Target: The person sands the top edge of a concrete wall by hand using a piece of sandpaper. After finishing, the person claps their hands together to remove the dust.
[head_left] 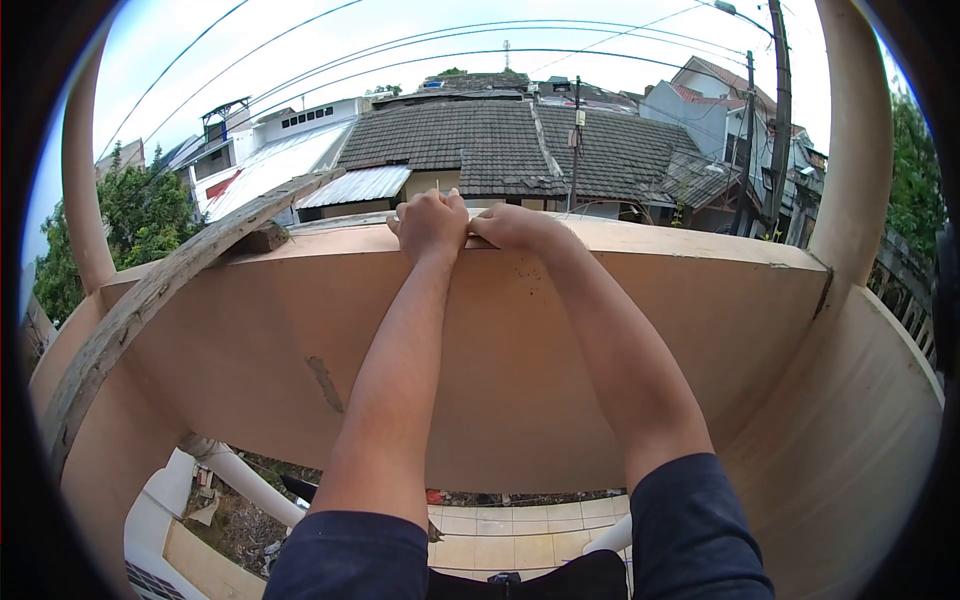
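Both arms stretch forward to the top of a peach-coloured parapet wall (pixel 640 235). My left hand (pixel 430 224) is closed above the ledge, its knuckles turned up. A tiny pale tip pokes up over its fingers, too small to name. Close against it on the right, my right hand (pixel 518 228) is bent at the wrist, thumb and fingers pressed together at the ledge. What either hand grips, if anything, is hidden behind the fingers.
A long weathered wooden plank (pixel 170 285) leans over the parapet at left. Round columns (pixel 850 140) rise at both sides. Below are a tiled floor (pixel 530 535) and a white pipe (pixel 250 480). Tiled roofs (pixel 440 135), poles and overhead wires lie beyond.
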Available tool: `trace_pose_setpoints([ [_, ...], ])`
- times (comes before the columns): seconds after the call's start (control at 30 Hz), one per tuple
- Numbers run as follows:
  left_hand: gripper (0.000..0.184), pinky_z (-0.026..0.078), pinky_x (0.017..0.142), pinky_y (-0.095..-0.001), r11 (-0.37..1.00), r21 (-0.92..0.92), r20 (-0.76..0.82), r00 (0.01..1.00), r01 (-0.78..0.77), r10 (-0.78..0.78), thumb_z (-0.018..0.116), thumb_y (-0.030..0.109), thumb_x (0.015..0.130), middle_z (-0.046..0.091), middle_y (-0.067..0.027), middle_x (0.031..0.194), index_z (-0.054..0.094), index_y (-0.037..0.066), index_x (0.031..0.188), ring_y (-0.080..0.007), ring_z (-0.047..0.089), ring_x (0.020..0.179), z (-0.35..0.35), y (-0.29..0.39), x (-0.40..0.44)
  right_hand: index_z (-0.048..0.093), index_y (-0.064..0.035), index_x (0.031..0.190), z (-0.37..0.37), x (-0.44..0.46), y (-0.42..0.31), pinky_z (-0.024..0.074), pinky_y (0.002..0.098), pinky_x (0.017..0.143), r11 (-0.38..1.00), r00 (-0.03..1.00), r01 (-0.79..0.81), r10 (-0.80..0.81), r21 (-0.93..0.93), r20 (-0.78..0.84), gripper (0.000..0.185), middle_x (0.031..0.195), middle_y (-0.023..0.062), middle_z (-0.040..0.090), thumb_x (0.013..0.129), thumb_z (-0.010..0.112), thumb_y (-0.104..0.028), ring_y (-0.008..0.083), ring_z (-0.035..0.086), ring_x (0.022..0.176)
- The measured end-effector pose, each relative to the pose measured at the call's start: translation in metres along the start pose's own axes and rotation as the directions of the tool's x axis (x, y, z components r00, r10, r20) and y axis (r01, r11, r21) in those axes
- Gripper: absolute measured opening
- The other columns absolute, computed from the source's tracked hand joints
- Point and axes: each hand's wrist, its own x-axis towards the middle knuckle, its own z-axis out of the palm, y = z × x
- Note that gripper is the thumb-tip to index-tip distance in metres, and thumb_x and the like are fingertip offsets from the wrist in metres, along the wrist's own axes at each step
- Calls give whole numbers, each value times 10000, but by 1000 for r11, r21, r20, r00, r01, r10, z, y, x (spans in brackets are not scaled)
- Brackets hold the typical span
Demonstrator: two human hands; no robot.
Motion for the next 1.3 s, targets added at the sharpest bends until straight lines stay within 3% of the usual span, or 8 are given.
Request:
trace_pose_setpoints([
  [0.17,432,395,1170,-508,999,-23,-30,999,32,-32,552,439,1042,783,-112,1067,805,88,1027,-317,659,1193,-1,1,1,826,-112,1158,0,-20,-11,554,431,857,997,997,-7,13,83,-78,352,1007,152,806,976,693,-383,275,737,928],
  [0.4,458,454,1096,-461,996,-2,92,992,89,-89,560,467,1029,786,-117,1103,802,80,1065,-319,683,1163,-2,4,5,792,-119,1228,-10,-7,25,580,416,965,963,967,-237,221,-129,-123,311,1200,167,775,993,680,-291,341,732,1131],
  [0.57,516,440,1119,-474,991,133,190,981,0,-25,524,503,1044,741,-121,1263,759,80,1223,-299,627,1272,-6,6,4,584,-194,1532,6,38,64,245,668,1259,882,906,-410,424,-231,13,533,1638,78,502,1073,476,-441,341,428,1535],
  [0.67,554,417,1153,-490,972,224,288,958,-69,1,476,524,1070,670,-124,1409,703,98,1342,-298,569,1357,-3,6,8,574,-129,1530,5,48,83,390,463,1221,937,976,-177,206,-301,67,578,1589,134,543,1102,360,-454,346,513,1455],
  [0.8,584,396,1179,-503,957,252,365,930,-146,46,428,553,1090,616,-118,1490,658,126,1414,-297,538,1400,6,5,14,467,-220,1620,-7,-2,15,122,678,1280,823,832,-552,555,-135,-14,582,1716,78,377,1086,376,-434,312,251,1622],
  [0.93,586,435,1149,-502,909,221,298,912,-355,284,448,609,1068,677,-115,1422,701,175,1370,-326,584,1367,15,-1,20,640,-182,1484,-4,9,30,146,630,1290,875,884,-466,465,-133,-44,478,1607,124,535,1054,446,-258,320,448,1530],
  [1.1,595,492,1095,-468,965,22,288,926,-262,245,440,607,1072,727,-146,1314,715,154,1341,-331,660,1255,11,-3,17,714,-63,1327,0,4,46,511,421,1061,993,992,-115,115,7,-60,468,1354,190,706,1078,493,-392,370,666,1252],
  [1.3,653,527,1059,-480,997,-2,425,902,-82,75,419,646,1067,707,-112,1348,742,124,1291,-294,649,1277,-14,10,13,752,-83,1255,-3,-6,38,454,461,1084,975,970,-210,218,78,-112,410,1201,166,760,1084,483,-340,339,695,1152],
])
